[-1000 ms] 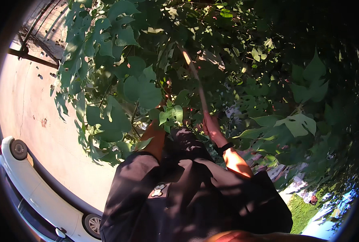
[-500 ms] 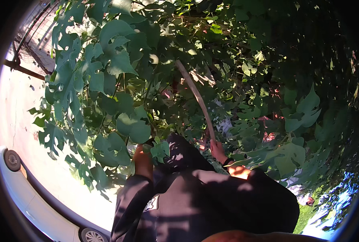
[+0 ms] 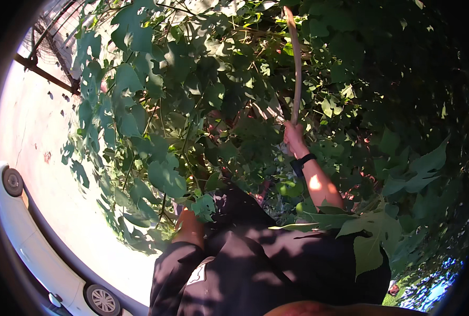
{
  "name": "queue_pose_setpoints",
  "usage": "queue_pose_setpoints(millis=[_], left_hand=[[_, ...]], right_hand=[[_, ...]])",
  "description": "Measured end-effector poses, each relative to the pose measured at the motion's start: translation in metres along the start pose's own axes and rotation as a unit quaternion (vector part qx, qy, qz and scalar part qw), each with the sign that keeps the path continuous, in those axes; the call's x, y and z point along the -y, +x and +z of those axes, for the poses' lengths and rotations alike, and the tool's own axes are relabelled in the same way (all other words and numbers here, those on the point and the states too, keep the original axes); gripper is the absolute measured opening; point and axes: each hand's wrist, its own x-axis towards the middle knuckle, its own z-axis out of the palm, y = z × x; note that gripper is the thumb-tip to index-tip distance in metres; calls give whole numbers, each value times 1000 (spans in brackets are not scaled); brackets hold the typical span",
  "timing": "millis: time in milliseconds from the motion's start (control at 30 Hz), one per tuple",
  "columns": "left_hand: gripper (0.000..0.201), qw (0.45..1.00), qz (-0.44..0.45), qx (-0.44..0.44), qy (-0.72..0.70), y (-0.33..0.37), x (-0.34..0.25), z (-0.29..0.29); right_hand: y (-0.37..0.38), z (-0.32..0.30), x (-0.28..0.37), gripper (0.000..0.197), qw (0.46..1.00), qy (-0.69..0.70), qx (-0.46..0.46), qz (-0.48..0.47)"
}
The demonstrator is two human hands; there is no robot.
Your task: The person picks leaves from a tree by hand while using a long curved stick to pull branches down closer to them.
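My right hand (image 3: 294, 138) is closed around the lower end of a long, slightly curved wooden stick (image 3: 297, 68). The stick rises from my fist toward the top of the view, among the leafy branches. A dark band (image 3: 302, 160) circles my right wrist. Low on the left, close to my body, is my left hand (image 3: 188, 224). Green leaves (image 3: 205, 207) cover its fingers, so their grip does not show. Broad lobed leaves (image 3: 167, 178) hang just above that hand.
Dense foliage surrounds both arms, and a large leaf (image 3: 371, 231) overlaps my right side. Beyond it on the left lie pale pavement (image 3: 39, 152), a white car (image 3: 29, 237) and a metal rail with mesh (image 3: 47, 73). Grass (image 3: 390, 299) shows at lower right.
My right arm has stretched forward and up, carrying the stick higher and more upright. My left hand has shifted slightly lower in view. The leaves have swayed.
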Motion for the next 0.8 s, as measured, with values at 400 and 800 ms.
queue_pose_setpoints(millis=[400,800], left_hand=[[38,1000,-7,-23,13,15,13,0],[38,998,7,-42,41,35,17,-24]], right_hand=[[62,-68,-162,24,964,-18,192,183],[-46,-46,-70,28,987,-17,83,139]])
